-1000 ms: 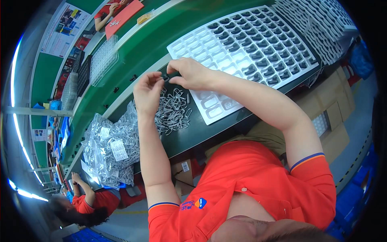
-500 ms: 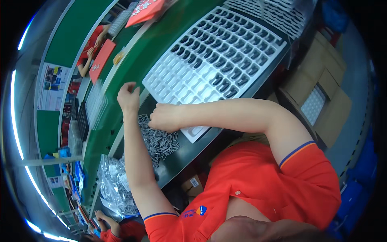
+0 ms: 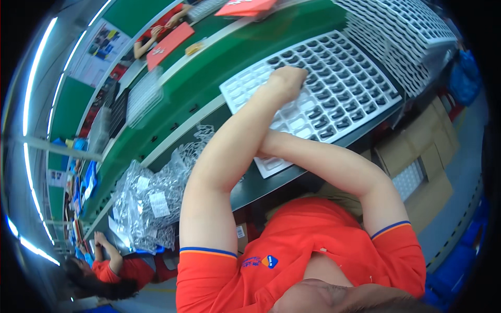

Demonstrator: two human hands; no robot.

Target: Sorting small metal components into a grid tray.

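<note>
White moulded-plastic tray point(image 3: 237, 94): flat on the dark green bench top point(image 3: 249, 192), angled up toward the right; pockets bare toward the left, filled toward the right.
Small black curved parts point(image 3: 342, 123): seated in rows, one to a pocket, over the tray's right-hand portion.
Left hand point(image 3: 287, 83): over the tray, just beside filled pockets; fingers curled downward and turned from view; impossible to judge as pinching a part or free.
Right hand point(image 3: 267, 148): mostly hidden beneath the left forearm point(image 3: 229, 141), by the tray's near-left portion; finger posture and contents not discernible.
Loose grey looped pieces point(image 3: 202, 133): heaped left of the left forearm, probably metal.
Clear plastic bag point(image 3: 130, 194): beside the heap, packed with grey pieces, white label point(image 3: 159, 204) on front.
Stacked white trays point(image 3: 391, 57): beyond the tray's far-right end.
Brown cardboard box point(image 3: 396, 141): right of the bench, flaps spread.
</note>
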